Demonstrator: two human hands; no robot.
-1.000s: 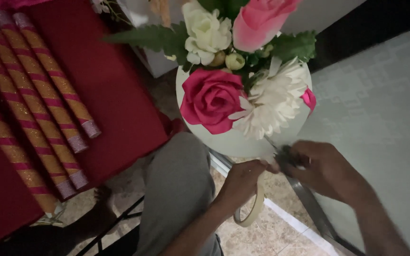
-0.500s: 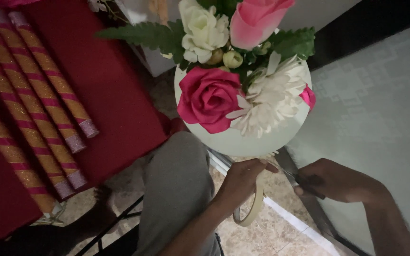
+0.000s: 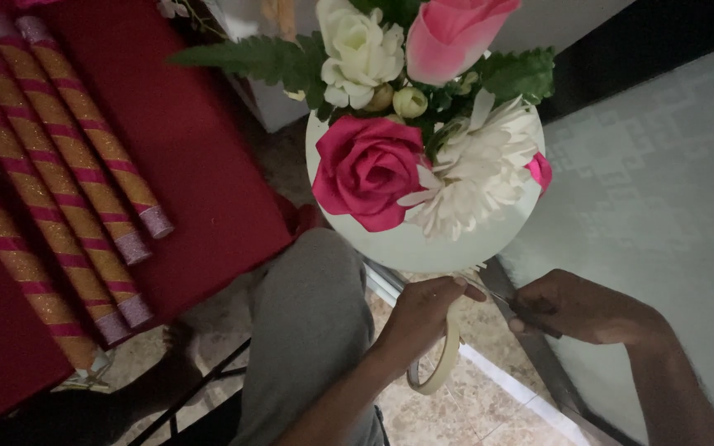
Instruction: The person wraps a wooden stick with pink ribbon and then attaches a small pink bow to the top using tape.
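At the lower middle of the frame we see the left hand (image 3: 423,318) closed at the bottom edge of a pale round disc (image 3: 423,248), a roll of tape (image 3: 440,367) hanging round its wrist; just right of it the right hand (image 3: 576,307) grips a thin dark tool (image 3: 530,318); on the disc sit a magenta rose (image 3: 369,169) and a white flower (image 3: 473,177); glittered striped rolls (image 3: 59,173) lie on red cloth (image 3: 200,165) at the left.

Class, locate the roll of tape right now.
In the head view, the roll of tape hangs on the left hand, low centre, below the round white board with flowers.
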